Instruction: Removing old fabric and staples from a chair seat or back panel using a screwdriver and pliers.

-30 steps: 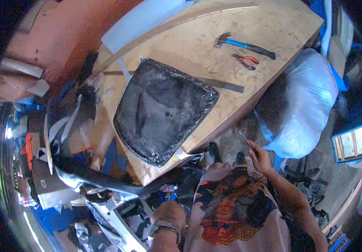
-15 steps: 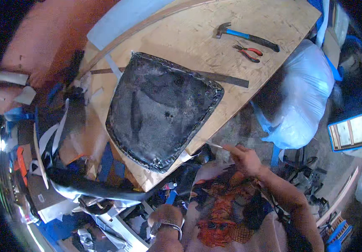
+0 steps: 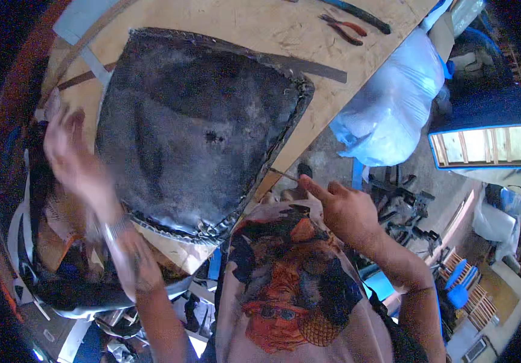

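Note:
A dark, rounded-cornered upholstered seat panel (image 3: 194, 130) lies on the wooden tabletop (image 3: 327, 100), its edge rough and lined with staples. My right hand (image 3: 348, 209) is closed round a thin metal-shafted tool (image 3: 286, 175), probably a screwdriver; its handle is hidden in my fist. The shaft points left, its tip at the panel's right edge; I cannot tell whether it touches. Left of the panel, my left hand (image 3: 79, 151) is raised and blurred by motion, so its fingers are unclear. A bracelet circles that wrist.
Red-handled pliers (image 3: 345, 29) and a partly visible hammer (image 3: 360, 13) lie on the table's far side. A dark flat strip (image 3: 321, 68) sticks out from behind the panel. Beside the table's right edge bulges a pale plastic bag (image 3: 393, 100). A blue-edged wooden frame (image 3: 487, 147) stands farther right.
My left hand has risen from below the table's near edge to the panel's left side. The right hand's tool has come closer to the panel's edge. The whole view has shifted.

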Motion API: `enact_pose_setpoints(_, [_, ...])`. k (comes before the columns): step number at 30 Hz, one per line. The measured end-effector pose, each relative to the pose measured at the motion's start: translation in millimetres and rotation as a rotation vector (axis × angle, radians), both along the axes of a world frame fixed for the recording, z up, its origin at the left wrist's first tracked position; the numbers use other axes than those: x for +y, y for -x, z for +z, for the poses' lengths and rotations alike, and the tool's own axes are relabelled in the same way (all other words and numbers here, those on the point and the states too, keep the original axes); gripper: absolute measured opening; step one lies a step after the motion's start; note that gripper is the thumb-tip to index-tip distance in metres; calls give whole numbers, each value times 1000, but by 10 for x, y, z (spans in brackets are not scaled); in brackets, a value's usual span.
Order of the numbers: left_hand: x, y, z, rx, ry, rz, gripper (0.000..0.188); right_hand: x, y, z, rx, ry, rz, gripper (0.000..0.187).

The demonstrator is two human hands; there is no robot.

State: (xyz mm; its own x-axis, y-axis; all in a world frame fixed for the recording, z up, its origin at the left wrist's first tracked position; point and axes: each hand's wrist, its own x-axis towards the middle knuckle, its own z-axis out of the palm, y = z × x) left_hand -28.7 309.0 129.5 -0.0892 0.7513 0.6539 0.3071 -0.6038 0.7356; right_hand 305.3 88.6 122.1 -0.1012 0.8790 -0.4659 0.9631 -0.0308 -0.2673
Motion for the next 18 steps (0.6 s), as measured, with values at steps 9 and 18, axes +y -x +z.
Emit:
enact_pose_setpoints(9, [1396, 541, -1201, 948, 599, 550, 99, 37, 43, 178, -12, 26, -12, 65])
enact_pose_setpoints(18, [1532, 413, -1306, 909, 726, 514, 103, 48, 9, 148, 3, 146, -1, 69])
